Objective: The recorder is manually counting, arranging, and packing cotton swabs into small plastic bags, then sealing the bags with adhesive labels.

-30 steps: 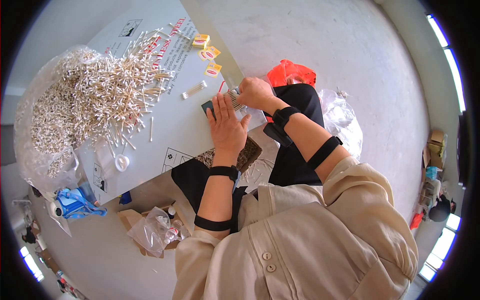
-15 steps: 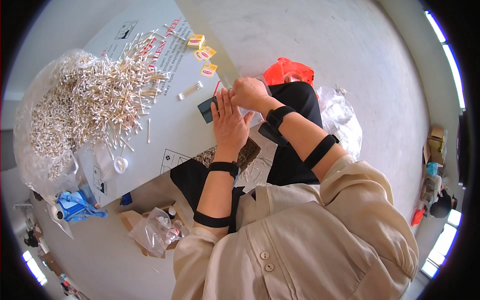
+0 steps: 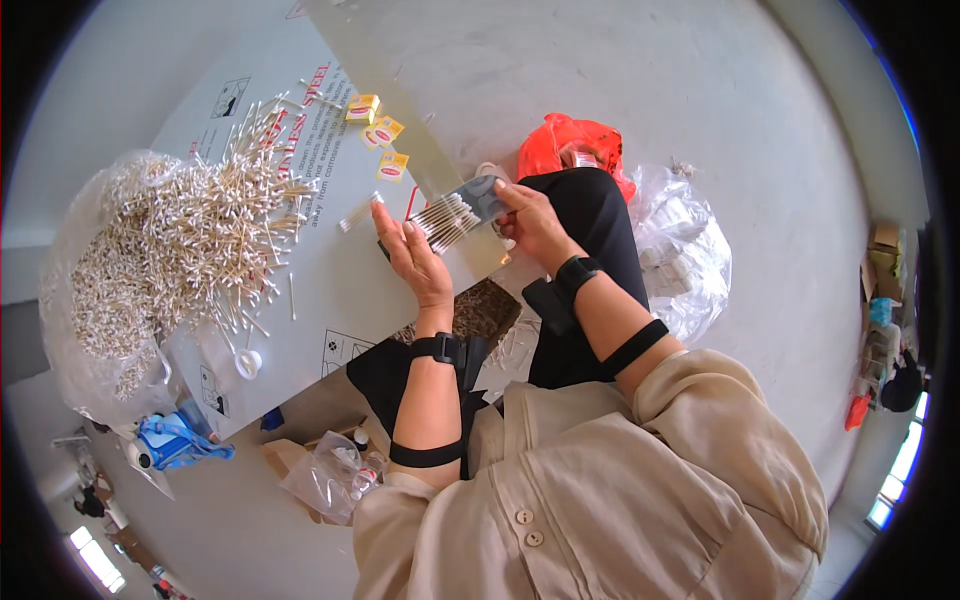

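Presently, a big heap of white-tipped cotton swabs [image 3: 200, 225] lies at left, on the pale grey flat table [image 3: 310, 280]; next, the left hand [image 3: 418, 263] has its fingers stretched, slightly apart; whether it touches the plate, I cannot tell; just beside it, a neat row of thin wooden-stick swabs [image 3: 447, 220] rests on a dark grey flat plate [image 3: 484, 202]; the right hand [image 3: 538, 228] pinches this plate's right end.
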`<state>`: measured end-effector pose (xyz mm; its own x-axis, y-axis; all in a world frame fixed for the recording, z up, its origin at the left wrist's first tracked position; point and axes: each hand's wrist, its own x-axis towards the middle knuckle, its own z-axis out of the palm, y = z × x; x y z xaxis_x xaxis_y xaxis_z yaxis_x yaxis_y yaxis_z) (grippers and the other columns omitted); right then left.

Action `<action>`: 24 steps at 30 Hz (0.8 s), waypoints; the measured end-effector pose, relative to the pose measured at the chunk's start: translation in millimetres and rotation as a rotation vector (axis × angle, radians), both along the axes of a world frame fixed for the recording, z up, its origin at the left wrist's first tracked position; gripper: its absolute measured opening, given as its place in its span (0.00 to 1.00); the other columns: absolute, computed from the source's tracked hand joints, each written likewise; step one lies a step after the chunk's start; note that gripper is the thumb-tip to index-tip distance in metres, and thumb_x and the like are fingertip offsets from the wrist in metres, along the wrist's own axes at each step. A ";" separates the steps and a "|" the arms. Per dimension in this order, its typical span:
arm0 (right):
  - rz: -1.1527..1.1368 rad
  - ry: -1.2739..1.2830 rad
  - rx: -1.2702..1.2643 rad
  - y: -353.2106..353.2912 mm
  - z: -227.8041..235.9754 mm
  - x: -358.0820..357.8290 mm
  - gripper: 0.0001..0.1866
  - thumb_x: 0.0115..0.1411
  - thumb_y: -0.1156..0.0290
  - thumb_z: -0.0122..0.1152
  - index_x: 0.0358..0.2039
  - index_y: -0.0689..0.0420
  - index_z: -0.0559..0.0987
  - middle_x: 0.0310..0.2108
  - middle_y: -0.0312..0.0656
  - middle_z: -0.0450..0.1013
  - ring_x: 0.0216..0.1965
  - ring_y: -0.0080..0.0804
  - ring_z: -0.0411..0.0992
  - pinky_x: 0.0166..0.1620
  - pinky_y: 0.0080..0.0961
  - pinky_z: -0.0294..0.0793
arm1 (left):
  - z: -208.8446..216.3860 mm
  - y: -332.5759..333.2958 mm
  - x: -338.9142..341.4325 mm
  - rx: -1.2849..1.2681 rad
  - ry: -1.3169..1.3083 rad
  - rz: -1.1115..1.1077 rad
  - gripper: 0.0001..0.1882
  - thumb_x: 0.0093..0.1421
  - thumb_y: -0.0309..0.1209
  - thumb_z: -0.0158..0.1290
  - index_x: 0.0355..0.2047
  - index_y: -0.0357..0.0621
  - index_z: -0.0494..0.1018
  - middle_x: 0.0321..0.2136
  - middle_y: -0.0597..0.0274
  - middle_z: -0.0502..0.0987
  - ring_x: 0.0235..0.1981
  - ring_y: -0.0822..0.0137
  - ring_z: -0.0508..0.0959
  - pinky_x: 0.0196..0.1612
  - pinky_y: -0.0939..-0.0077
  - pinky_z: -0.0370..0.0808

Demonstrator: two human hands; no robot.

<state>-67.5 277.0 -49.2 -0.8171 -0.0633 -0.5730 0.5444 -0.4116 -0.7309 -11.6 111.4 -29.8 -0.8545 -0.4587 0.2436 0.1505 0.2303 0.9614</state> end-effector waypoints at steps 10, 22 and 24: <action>-0.047 0.045 -0.076 -21.5 3.8 -0.7 0.07 0.58 0.65 0.67 0.27 0.53 0.81 0.18 0.28 0.72 0.14 0.15 0.61 0.19 0.16 0.57 | 1.1 12.9 -10.3 0.124 -0.012 -0.036 0.33 0.71 0.43 0.34 0.66 0.28 0.46 0.68 0.40 0.46 0.69 0.51 0.48 0.69 0.62 0.47; -0.090 0.108 -0.046 -30.4 0.2 3.8 0.09 0.60 0.65 0.64 0.27 0.56 0.80 0.19 0.27 0.70 0.17 0.13 0.59 0.20 0.17 0.56 | 1.5 26.8 -18.7 0.177 0.008 -0.067 0.33 0.71 0.44 0.35 0.67 0.31 0.45 0.69 0.43 0.45 0.69 0.52 0.50 0.69 0.62 0.48; -0.108 0.120 -0.082 -30.1 -2.9 3.5 0.09 0.60 0.65 0.64 0.26 0.55 0.80 0.18 0.26 0.68 0.17 0.14 0.57 0.20 0.17 0.55 | 2.0 28.1 -20.3 0.177 0.013 -0.080 0.33 0.71 0.43 0.36 0.67 0.31 0.45 0.69 0.43 0.45 0.69 0.53 0.51 0.69 0.62 0.48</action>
